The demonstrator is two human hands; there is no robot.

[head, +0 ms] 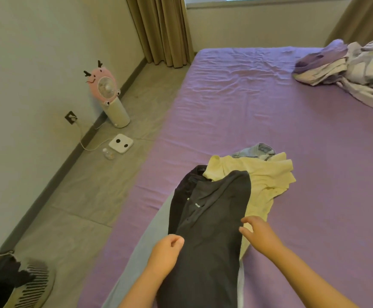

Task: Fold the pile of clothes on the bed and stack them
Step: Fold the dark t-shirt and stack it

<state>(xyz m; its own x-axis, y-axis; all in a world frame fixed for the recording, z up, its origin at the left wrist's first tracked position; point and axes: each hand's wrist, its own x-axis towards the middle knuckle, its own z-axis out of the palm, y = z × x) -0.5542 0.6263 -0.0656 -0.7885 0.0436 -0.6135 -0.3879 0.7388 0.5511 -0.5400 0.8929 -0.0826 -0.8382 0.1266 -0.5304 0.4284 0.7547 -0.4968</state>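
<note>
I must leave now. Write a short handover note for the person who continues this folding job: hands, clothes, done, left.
Left hand: pinches the near left edge of the dark grey garment.
Right hand: open, fingers spread at the garment's right edge.
Clothes: dark grey garment on top, yellow shirt under it, denim piece behind, all on the purple bed.
Done: no folded stack is visible.
Left: fold each piece, then stack.

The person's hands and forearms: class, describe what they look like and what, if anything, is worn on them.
Both the left hand and the right hand are bare, with no gloves, rings, watch or bracelet visible. Both forearms are uncovered as far as the frame's bottom edge; no sleeve shows. The fingernails look short and unpainted.
</note>
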